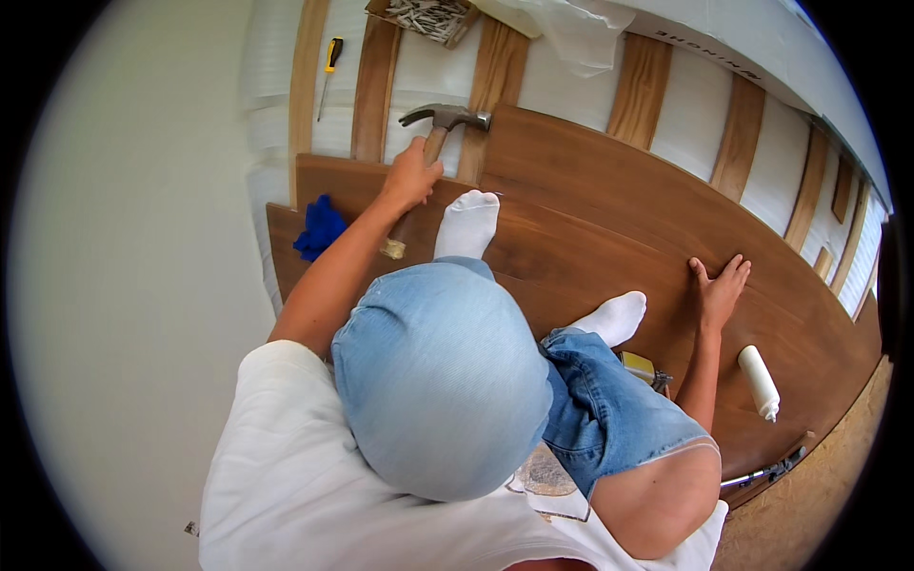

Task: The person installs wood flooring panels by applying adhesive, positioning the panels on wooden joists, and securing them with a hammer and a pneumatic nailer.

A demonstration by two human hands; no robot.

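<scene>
Hammer (447, 117) work is the step I see here; the left hand (411, 176) is closed tight around the wooden handle, near the middle, and the metal head sits up at the left end of the far plank (609, 181). The head looks like it touches that end, or is just beside it; I cannot tell which. I think the step is knocking this plank along so it sits snug with the others.

The right hand (719, 290) is open wide and flat, fingers spread, pressing down on the brown planks well apart from the hammer; it holds nothing. A white sock (466, 224) rests on the planks just beside the handle's bottom end; the other sock (617, 316) is nearer the right hand.

The next move, I think, calls for a short, straight hit on the plank end, not on its top; the right hand should press down so the plank does not jump; the near foot should stay out of the way.

A blue cloth (319, 228) lies on the planks just left of the left arm; a white tube (759, 381) lies near the right hand, on its right side; a yellow screwdriver (329, 67) and a box of nails (428, 17) lie farther up, among the wooden strips (376, 86).
</scene>
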